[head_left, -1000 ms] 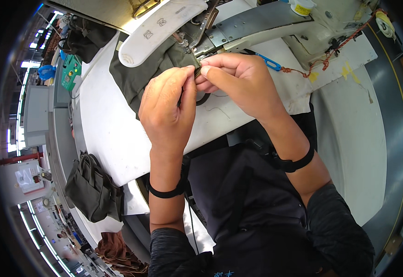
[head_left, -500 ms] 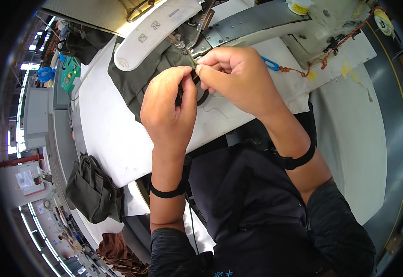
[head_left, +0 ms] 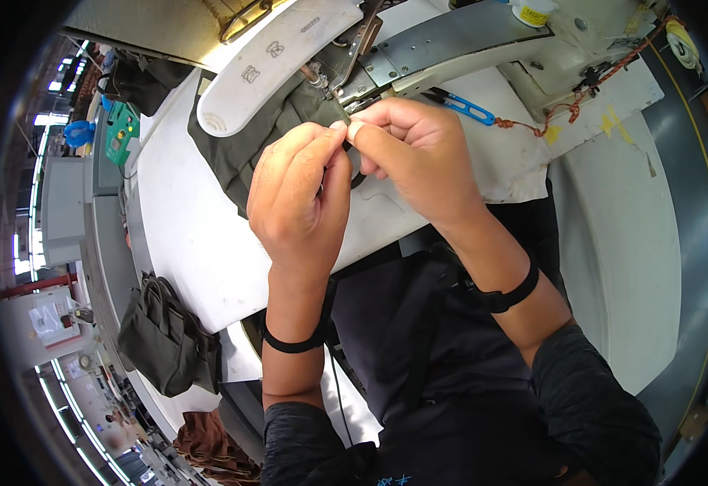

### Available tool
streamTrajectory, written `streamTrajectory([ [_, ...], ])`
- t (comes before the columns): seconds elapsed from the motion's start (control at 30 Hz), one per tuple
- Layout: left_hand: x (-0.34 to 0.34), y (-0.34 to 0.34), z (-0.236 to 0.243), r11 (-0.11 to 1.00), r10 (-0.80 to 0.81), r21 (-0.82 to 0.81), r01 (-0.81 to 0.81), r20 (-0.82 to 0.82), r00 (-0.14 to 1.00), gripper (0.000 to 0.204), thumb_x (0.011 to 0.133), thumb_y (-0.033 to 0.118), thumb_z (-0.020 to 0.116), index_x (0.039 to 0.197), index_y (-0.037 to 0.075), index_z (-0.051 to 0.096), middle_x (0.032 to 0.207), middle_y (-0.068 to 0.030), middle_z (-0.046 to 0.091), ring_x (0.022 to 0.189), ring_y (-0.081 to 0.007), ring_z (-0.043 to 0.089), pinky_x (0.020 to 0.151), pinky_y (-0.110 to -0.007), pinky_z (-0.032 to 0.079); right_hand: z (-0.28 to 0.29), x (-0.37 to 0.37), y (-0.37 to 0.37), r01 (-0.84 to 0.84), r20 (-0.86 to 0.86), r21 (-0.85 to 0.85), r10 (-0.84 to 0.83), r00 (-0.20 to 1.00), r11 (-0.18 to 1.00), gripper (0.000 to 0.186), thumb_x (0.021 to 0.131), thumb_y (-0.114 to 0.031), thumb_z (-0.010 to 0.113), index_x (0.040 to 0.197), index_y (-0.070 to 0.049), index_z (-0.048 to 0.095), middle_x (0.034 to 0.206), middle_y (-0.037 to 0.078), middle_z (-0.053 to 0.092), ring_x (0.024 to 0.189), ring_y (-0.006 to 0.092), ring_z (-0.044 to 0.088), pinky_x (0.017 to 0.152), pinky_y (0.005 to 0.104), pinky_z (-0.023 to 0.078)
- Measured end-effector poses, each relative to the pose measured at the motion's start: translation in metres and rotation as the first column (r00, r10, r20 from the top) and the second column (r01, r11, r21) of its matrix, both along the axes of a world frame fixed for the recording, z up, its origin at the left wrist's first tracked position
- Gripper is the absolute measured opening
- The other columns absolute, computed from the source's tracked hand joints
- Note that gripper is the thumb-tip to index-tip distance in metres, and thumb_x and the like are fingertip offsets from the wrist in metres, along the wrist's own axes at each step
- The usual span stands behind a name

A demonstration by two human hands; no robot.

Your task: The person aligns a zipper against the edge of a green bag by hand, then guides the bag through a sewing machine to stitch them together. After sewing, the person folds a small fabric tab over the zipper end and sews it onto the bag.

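My left hand (head_left: 297, 194) and my right hand (head_left: 415, 154) meet fingertip to fingertip, both pinching a small edge of dark olive fabric (head_left: 232, 166) just in front of a sewing machine's presser foot and needle area (head_left: 317, 81). The fabric piece spreads to the left beneath the machine's white padded arm (head_left: 269, 61), with a dark curved strip partly visible under my fingers. What exactly sits between the fingertips is largely hidden. Blue thread snips (head_left: 467, 109) on an orange cord lie behind my right hand.
A white worktable (head_left: 192, 243) holds the machine (head_left: 451, 44), with a small white tub (head_left: 532, 12) on it. A dark olive bag (head_left: 164, 340) lies at lower left. A green control box (head_left: 119, 130) and dark fabric stand at upper left. Brown material (head_left: 212, 445) lies lower down.
My right hand has dropped a little toward me, uncovering more of the blue snips, and my left hand has shifted slightly down and right. Both still pinch at the fabric edge.
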State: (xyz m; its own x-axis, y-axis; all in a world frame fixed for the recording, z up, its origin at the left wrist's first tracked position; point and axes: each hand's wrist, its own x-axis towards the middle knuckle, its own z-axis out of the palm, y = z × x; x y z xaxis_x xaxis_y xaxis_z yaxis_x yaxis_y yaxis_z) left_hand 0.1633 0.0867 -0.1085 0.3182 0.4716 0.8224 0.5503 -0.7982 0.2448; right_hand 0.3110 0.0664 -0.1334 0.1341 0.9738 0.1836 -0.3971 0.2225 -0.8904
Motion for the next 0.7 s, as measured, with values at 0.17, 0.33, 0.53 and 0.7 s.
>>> streamTrajectory([
  [0.17,0.001,-0.003,-0.001,0.999,0.022,-0.046,-0.021,0.015,1.000,0.023,0.082,-0.008,0.079,0.104,0.002,0.077,0.098,-0.0095,0.074,0.086,-0.0237,0.072,0.076,-0.032,0.057,0.006,0.011,0.002,-0.115,0.057,-0.027,0.117,0.992,0.993,0.013,0.100,-0.007,0.067,0.097,0.002,0.075,0.077,0.004,0.070,0.065,0.0081,0.062,0.061,0.0233,0.051],
  [0.33,0.003,-0.005,-0.002,0.995,0.029,-0.101,-0.024,0.048,0.998,0.024,0.085,-0.006,0.079,0.107,0.003,0.078,0.100,-0.0110,0.074,0.087,-0.0244,0.071,0.077,-0.033,0.056,0.004,0.022,0.005,-0.225,-0.039,-0.024,0.224,0.974,0.974,0.019,0.103,-0.010,0.062,0.099,0.004,0.074,0.079,0.007,0.071,0.066,0.0116,0.063,0.064,0.0266,0.054],
  [0.53,0.002,-0.010,-0.003,0.992,0.050,-0.120,-0.044,0.049,0.998,0.025,0.085,-0.003,0.080,0.108,0.005,0.078,0.104,-0.0086,0.073,0.091,-0.0233,0.071,0.079,-0.033,0.055,0.009,0.020,0.003,-0.284,-0.159,-0.088,0.268,0.950,0.955,0.022,0.104,-0.013,0.060,0.097,0.003,0.073,0.079,0.008,0.070,0.065,0.0127,0.063,0.065,0.0278,0.056],
  [0.7,0.003,-0.011,-0.009,0.993,0.090,-0.085,-0.086,0.044,0.995,0.025,0.084,-0.001,0.080,0.109,0.007,0.079,0.104,-0.0039,0.074,0.090,-0.0218,0.071,0.081,-0.033,0.053,0.015,0.016,0.002,-0.284,-0.158,-0.139,0.262,0.952,0.949,0.023,0.105,-0.016,0.062,0.093,0.001,0.072,0.078,0.006,0.069,0.064,0.0116,0.061,0.064,0.0275,0.056],
])
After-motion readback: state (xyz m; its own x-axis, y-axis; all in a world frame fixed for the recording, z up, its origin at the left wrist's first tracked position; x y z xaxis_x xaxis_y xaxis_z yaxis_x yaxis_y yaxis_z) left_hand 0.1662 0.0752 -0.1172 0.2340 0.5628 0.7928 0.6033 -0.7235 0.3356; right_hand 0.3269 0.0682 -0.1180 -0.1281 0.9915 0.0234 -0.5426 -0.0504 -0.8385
